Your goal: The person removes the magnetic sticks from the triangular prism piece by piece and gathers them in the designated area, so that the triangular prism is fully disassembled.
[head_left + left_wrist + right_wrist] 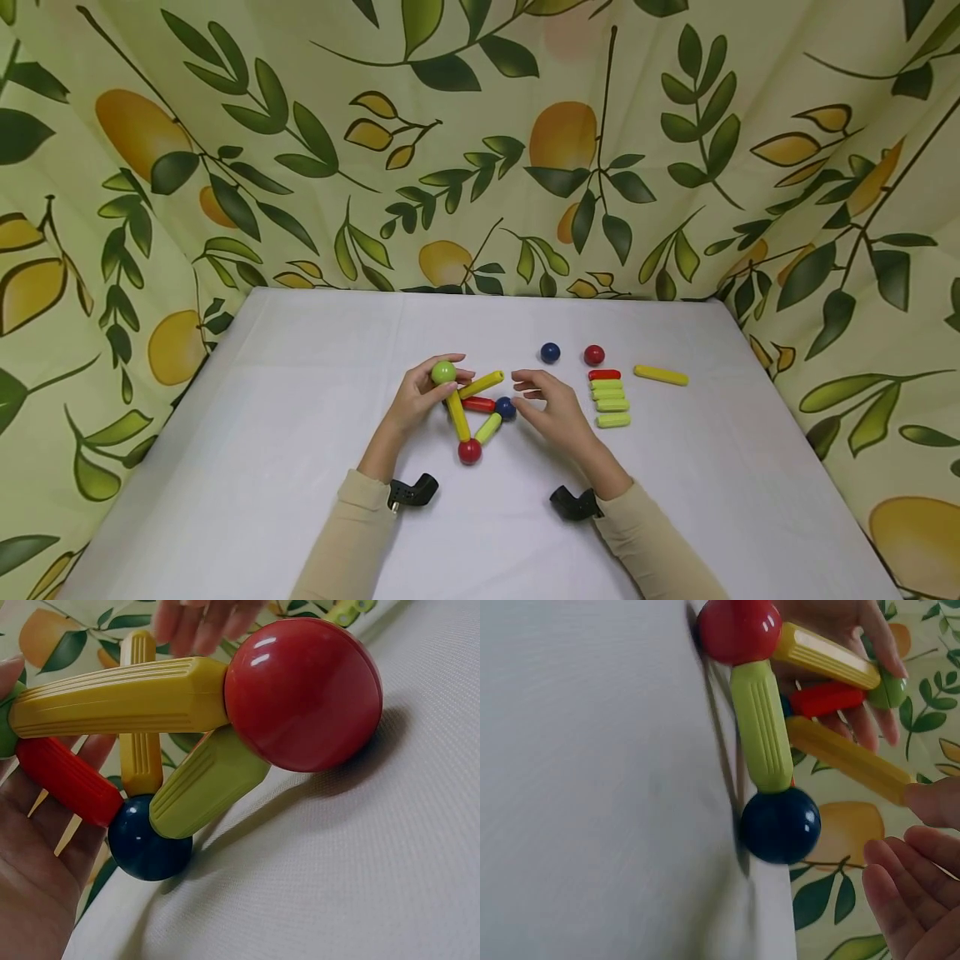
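Gripping the green ball (443, 372), the left hand (414, 394) is apparently steadying the part-built frame (478, 404) over the worktop (300, 400), the empty right hand (557, 408) hovering by a yellow rod (481, 384) likely needing end-capping next.

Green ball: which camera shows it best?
The head view: the green ball shows almost whole there, with little in front of it. The right wrist view shows it partly covered by the left grip; the left wrist view catches only a slice, cut off at the picture's left edge.
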### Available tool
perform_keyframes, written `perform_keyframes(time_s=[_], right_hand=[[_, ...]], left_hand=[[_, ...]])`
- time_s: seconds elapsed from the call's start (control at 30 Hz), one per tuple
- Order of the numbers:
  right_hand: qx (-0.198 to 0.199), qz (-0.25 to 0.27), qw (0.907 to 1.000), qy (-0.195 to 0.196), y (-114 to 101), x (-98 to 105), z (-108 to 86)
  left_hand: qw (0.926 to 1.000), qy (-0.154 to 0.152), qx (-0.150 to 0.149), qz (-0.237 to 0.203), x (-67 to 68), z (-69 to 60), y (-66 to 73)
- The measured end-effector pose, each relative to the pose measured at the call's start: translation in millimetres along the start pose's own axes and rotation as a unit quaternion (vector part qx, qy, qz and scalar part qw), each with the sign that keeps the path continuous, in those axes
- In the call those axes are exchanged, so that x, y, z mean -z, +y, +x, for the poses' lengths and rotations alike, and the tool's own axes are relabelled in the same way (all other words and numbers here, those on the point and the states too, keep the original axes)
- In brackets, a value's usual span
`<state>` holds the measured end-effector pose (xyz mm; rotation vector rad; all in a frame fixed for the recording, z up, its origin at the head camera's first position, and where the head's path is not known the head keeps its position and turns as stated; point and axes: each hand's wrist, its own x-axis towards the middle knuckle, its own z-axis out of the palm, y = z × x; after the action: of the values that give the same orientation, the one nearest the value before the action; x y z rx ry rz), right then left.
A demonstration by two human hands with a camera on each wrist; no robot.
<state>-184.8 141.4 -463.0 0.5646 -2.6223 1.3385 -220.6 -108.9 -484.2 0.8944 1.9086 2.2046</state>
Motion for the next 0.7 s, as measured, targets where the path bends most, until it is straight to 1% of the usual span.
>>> perform_keyframes(time_s=[0.17, 0.33, 0.5, 0.6, 0.7], right_hand=[[0.019, 0.019, 0.9996, -0.002, -6, -11, 14.6], [0.026, 0.017, 0.9995, 0.001, -11, -17, 22.9], [0.000, 0.011, 0.9999, 0.013, -12, -21, 23.8], [-0.017, 0.024, 0.9993, 0.022, -13, -22, 22.5], [-0.027, 0.050, 0.9979, 0.031, -13, -22, 21.0]], left_hand=[[1.0000, -0.004, -0.003, 0.005, 0.8, 0.2, -0.7], [1.0000, -0.006, -0.006, -0.004, 1.0, 0.4, -2.1], [0.9999, -0.007, -0.008, -0.010, 1.2, 0.4, -2.7], [0.9999, -0.008, -0.007, -0.009, 1.1, 0.2, -2.1], [0.9999, -0.010, -0.004, -0.006, 0.8, 0.4, -1.7]])
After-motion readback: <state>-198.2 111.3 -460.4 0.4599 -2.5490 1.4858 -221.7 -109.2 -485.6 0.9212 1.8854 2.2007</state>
